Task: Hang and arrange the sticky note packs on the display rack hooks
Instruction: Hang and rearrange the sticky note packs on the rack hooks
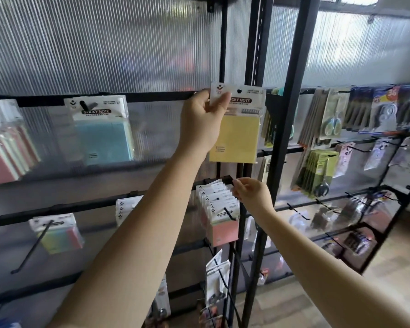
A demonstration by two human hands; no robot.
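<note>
Left hand, mid-frame, pinches the white card header of a yellow sticky note pack: thumb across the front, fingers curled behind. Pack is flat, square pad in clear glossy film, header printed "STICKY NOTE" w/ a round hang hole at top centre; it's up against the top black rail of the display rack, beside the upright post. Can't tell if it sits on a hook.

Right hand, lower centre, fingers loosely curled, tips at the back of a row of pink packs on a thin black wire hook; whether it grips anything – can't tell. Front pink pack also reads "STICKY NOTE".

Blue pack, upper left, same header text, hangs on a black peg. Pink/pastel packs at far left edge. Multi-colour pastel pack, lower left, on a long slanted wire hook. Backing is ribbed translucent plastic sheet; frame is matte black metal. Right side: scissors in blister cards.
</note>
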